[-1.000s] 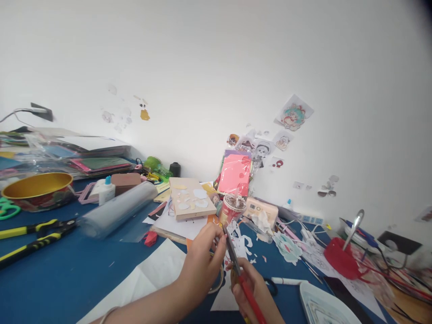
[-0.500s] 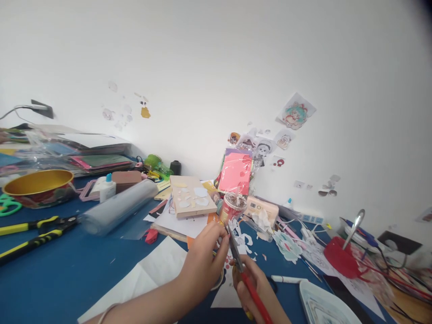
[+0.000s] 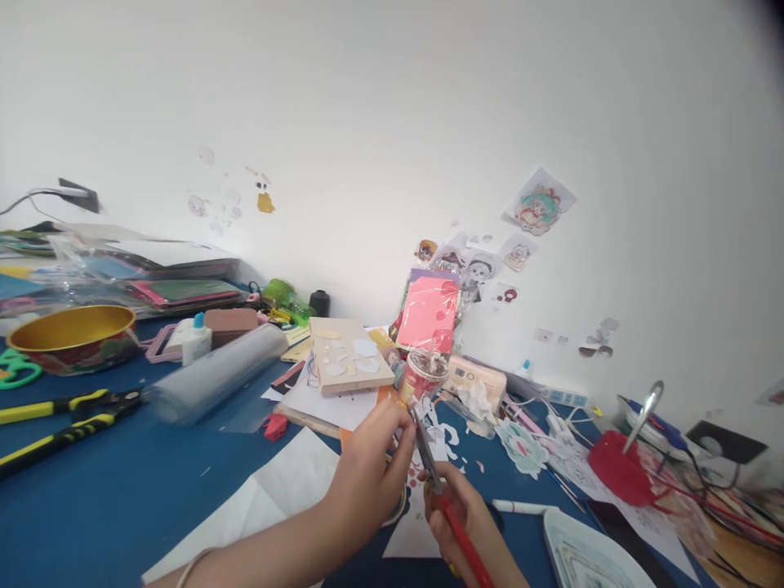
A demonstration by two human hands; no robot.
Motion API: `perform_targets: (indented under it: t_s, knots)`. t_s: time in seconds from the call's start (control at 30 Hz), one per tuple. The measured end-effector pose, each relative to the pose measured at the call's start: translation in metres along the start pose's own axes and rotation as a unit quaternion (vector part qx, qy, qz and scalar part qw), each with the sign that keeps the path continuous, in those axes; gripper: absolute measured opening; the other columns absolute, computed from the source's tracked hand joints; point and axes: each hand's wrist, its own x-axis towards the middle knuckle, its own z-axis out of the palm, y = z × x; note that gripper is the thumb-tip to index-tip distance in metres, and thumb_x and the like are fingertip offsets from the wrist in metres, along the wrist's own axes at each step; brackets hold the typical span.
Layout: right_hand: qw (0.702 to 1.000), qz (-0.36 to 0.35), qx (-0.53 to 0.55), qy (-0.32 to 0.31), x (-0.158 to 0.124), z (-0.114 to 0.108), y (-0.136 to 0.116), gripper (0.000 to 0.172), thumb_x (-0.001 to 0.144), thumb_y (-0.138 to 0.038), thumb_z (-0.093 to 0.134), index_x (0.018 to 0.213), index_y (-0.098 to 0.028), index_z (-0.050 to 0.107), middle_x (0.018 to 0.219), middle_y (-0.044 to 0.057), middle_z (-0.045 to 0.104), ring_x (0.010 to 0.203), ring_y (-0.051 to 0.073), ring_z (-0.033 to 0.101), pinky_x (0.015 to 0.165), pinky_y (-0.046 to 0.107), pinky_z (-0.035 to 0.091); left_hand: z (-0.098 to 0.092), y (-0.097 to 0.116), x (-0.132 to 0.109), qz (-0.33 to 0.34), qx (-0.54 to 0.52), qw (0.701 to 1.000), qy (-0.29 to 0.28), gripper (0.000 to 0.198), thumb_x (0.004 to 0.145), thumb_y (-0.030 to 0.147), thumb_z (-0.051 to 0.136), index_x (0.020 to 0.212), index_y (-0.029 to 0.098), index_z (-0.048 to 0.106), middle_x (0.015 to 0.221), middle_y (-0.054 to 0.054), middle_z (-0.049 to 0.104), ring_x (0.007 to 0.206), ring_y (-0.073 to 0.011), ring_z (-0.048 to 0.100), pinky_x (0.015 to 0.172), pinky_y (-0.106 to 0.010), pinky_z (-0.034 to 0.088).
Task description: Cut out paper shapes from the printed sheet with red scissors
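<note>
My left hand (image 3: 366, 478) is closed in a pinch on a small piece of paper (image 3: 409, 408), held up just in front of a red paper cup (image 3: 421, 376). My right hand (image 3: 469, 523) grips red-handled scissors (image 3: 441, 498), whose blades point up and left to meet the paper at my left fingertips. Both hands hover low over the blue table (image 3: 122, 498), above white paper sheets (image 3: 287, 490) and white cut-out scraps (image 3: 438, 437).
Yellow-handled pliers (image 3: 61, 420) and a clear plastic roll (image 3: 214, 371) lie at left, near a gold bowl (image 3: 70, 335) and a glue bottle (image 3: 196, 339). A wooden board (image 3: 346, 355), pink paper pack (image 3: 427, 314) and red lamp base (image 3: 618, 469) stand behind. A white tray (image 3: 588, 555) sits at lower right.
The hands and scissors have barely shifted, only a little up and to the right against the cup; the grips are unchanged.
</note>
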Motion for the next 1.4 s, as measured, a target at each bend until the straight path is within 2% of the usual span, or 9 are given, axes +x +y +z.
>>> perform_targets:
  t_s: [0.33, 0.5, 0.63, 0.83, 0.97, 1.4]
  knots:
    - [1.0, 0.003, -0.013, -0.014, 0.0, 0.0, -0.001, 0.058, 0.068, -0.07, 0.052, 0.097, -0.02, 0.049, 0.058, -0.007, 0.038, 0.046, 0.007, 0.028, 0.044, 0.02, 0.023, 0.002, 0.001, 0.0, -0.005, -0.01, 1.0, 0.005, 0.019, 0.09, 0.022, 0.034, 0.072, 0.02, 0.041, 0.072, 0.001, 0.048, 0.068, -0.014, 0.046, 0.062, -0.025, 0.037]
    - [0.999, -0.001, -0.03, 0.016, 0.0, -0.001, 0.003, 0.056, 0.066, -0.07, 0.055, 0.092, -0.021, 0.05, 0.057, -0.006, 0.039, 0.05, 0.009, 0.031, 0.046, 0.021, 0.026, 0.0, 0.002, 0.0, -0.006, -0.015, 1.0, 0.003, 0.019, 0.089, 0.02, 0.035, 0.071, 0.02, 0.041, 0.072, 0.0, 0.048, 0.069, -0.014, 0.046, 0.063, -0.025, 0.037]
    - [0.999, -0.006, -0.043, 0.027, 0.0, -0.002, 0.006, 0.054, 0.068, -0.068, 0.054, 0.093, -0.021, 0.051, 0.056, -0.007, 0.038, 0.05, 0.009, 0.031, 0.046, 0.022, 0.024, 0.0, 0.001, 0.001, -0.008, -0.019, 1.0, 0.003, 0.019, 0.089, 0.02, 0.035, 0.071, 0.02, 0.041, 0.073, 0.0, 0.048, 0.069, -0.0141, 0.046, 0.063, -0.026, 0.037]
    - [0.999, 0.004, -0.029, 0.013, -0.001, 0.002, -0.004, 0.056, 0.067, -0.07, 0.053, 0.093, -0.021, 0.05, 0.056, -0.007, 0.037, 0.047, 0.008, 0.028, 0.044, 0.021, 0.023, 0.0, 0.0, 0.001, -0.01, -0.015, 1.0, 0.001, 0.019, 0.09, 0.023, 0.035, 0.072, 0.021, 0.042, 0.074, 0.0, 0.049, 0.071, -0.0147, 0.046, 0.064, -0.026, 0.038]
    - [0.999, 0.009, -0.033, 0.026, -0.001, 0.004, -0.009, 0.057, 0.065, -0.071, 0.054, 0.092, -0.021, 0.05, 0.056, -0.007, 0.038, 0.047, 0.008, 0.029, 0.045, 0.02, 0.026, 0.0, 0.001, 0.0, -0.012, -0.015, 1.0, -0.001, 0.019, 0.089, 0.023, 0.035, 0.072, 0.021, 0.042, 0.074, -0.001, 0.049, 0.071, -0.0149, 0.047, 0.064, -0.027, 0.038]
    - [1.0, -0.009, -0.011, 0.022, -0.001, 0.009, -0.008, 0.054, 0.067, -0.069, 0.054, 0.091, -0.02, 0.05, 0.055, -0.007, 0.037, 0.047, 0.008, 0.025, 0.045, 0.021, 0.023, 0.001, 0.002, 0.001, -0.05, -0.031, 0.998, 0.018, 0.019, 0.088, 0.024, 0.037, 0.07, 0.021, 0.042, 0.072, 0.0, 0.049, 0.068, -0.0145, 0.048, 0.062, -0.027, 0.04]
